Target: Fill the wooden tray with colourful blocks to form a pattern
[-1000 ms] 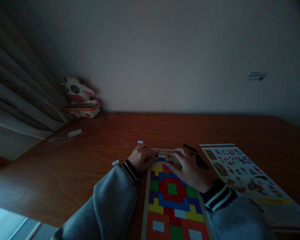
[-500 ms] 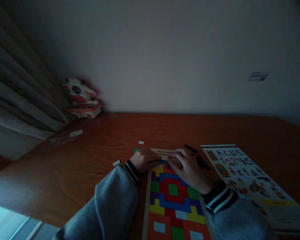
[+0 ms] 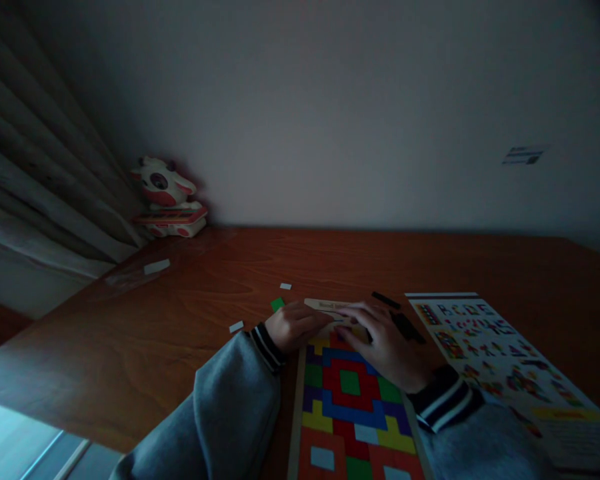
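Observation:
A wooden puzzle board (image 3: 296, 427) lies lengthwise before me, filled with flat red, blue, yellow, green, purple, orange and pale blocks. My left hand (image 3: 295, 325) rests over its far left corner, fingers bent together and pointing right. Across from it, my right hand (image 3: 380, 343) curves over the far right part, thumb and fingertips meeting the left fingertips. Something small seems to be between the fingertips, but its kind is hidden in the dim light. A loose green block (image 3: 277, 304) lies just beyond the left hand.
A printed pattern sheet (image 3: 500, 360) lies right of the board. Black pieces (image 3: 407, 328) sit between them. Small white pieces (image 3: 236, 327) are scattered left and behind. A cow-shaped toy keyboard (image 3: 173, 207) stands at the back left by the curtain (image 3: 40, 193).
My left fingers have slid right, closer to my right fingertips, and now cover the blue strip at the board's far end. More of the green block shows. The view has shifted slightly.

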A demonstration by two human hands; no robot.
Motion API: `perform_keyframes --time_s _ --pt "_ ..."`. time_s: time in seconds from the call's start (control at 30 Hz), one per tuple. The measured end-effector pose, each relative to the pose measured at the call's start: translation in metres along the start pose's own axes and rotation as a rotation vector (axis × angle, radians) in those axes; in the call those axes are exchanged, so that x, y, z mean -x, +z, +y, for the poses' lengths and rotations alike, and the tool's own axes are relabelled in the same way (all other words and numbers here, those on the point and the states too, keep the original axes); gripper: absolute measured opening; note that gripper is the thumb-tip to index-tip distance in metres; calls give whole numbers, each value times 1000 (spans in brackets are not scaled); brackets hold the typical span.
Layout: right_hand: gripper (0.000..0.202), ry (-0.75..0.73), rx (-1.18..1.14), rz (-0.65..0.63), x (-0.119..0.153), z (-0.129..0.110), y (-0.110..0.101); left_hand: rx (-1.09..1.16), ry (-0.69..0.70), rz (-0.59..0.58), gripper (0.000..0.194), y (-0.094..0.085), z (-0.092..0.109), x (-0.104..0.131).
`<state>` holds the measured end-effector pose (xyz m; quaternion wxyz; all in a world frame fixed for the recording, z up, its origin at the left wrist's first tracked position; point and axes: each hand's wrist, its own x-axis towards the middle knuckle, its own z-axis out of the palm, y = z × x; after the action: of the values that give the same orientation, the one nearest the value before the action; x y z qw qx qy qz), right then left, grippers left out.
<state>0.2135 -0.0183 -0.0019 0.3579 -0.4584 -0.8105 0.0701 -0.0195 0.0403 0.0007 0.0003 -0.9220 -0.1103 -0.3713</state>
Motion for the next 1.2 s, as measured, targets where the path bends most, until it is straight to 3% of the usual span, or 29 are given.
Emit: perform_keyframes --time_s 0.13,0.27,0.47,0.67,0.8,0.9,1.03,1.2 --pt "18 -75 -47 26 0 -3 -1 30 28 23 25 1 4 -2" --pt "15 -63 -59 95 -1 0 -4 -86 -15 77 26 -2 2 -2" --pt "17 5 17 194 1 19 -12 -157 -55 -4 20 -18 -4 13" --pt "27 63 68 193 5 36 -18 -267 -164 -78 15 -59 -8 61" --pt "28 99 124 267 3 33 -23 -352 -298 -93 15 -97 -7 103" --pt "30 119 124 273 2 29 -26 -405 -375 -155 22 -113 -7 129" --pt "32 139 131 263 2 30 -27 -370 -358 -149 23 -112 -10 137" --pt "32 179 126 275 2 38 -26 -347 -400 -63 24 -87 -19 113"
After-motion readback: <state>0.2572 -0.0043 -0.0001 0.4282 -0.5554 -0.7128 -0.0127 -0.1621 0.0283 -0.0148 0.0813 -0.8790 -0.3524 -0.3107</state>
